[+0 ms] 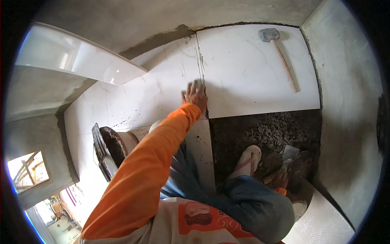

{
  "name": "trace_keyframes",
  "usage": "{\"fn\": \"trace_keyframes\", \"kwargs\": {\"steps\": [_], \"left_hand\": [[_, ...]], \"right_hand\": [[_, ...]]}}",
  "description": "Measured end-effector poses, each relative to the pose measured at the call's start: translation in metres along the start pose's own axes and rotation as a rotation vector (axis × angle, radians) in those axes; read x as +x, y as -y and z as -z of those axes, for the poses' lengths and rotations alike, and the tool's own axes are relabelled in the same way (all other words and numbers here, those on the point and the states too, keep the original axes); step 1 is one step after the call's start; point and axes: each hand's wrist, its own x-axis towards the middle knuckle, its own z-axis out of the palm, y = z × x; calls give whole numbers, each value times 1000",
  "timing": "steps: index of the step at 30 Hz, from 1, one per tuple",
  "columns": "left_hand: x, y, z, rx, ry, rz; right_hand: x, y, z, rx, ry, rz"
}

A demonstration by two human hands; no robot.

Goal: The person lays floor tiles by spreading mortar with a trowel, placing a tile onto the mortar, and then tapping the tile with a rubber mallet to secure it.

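Note:
My left hand (196, 96), in an orange sleeve, lies palm down on the white floor tiles with its fingers spread. It is at the joint between the left tile (162, 77) and the right tile (239, 69), where dark mortar smears show. Low on the right, my right hand (280, 177) is partly in shadow beside my bent knee. It is closed around the handle of a trowel (290, 153), whose grey blade is over the dark mortar bed (276, 132). A rubber mallet (282, 61) with a wooden handle rests on the right tile.
A black bucket (106, 151) stands to my left. One loose white tile (81, 55) leans at the upper left. Another tile (321, 221), ridged with comb marks, is at the lower right. Grey plastered walls (349, 101) border the floor. My sandalled foot (248, 159) is on the mortar.

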Motion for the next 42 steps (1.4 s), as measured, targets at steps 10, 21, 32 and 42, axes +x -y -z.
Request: {"fn": "trace_keyframes", "kwargs": {"steps": [10, 21, 32, 42], "left_hand": [[-158, -90, -28, -192, -8, 117], [-150, -266, -27, 74, 60, -682], [-208, -195, -94, -1156, 2093, -141], [-125, -142, -21, -1539, 1032, -769]], "right_hand": [[-2, 25, 12, 379, -219, 169], [-38, 58, 73, 641, -435, 62], [48, 120, 158, 253, -394, 353], [240, 374, 255, -339, -554, 561]]}}
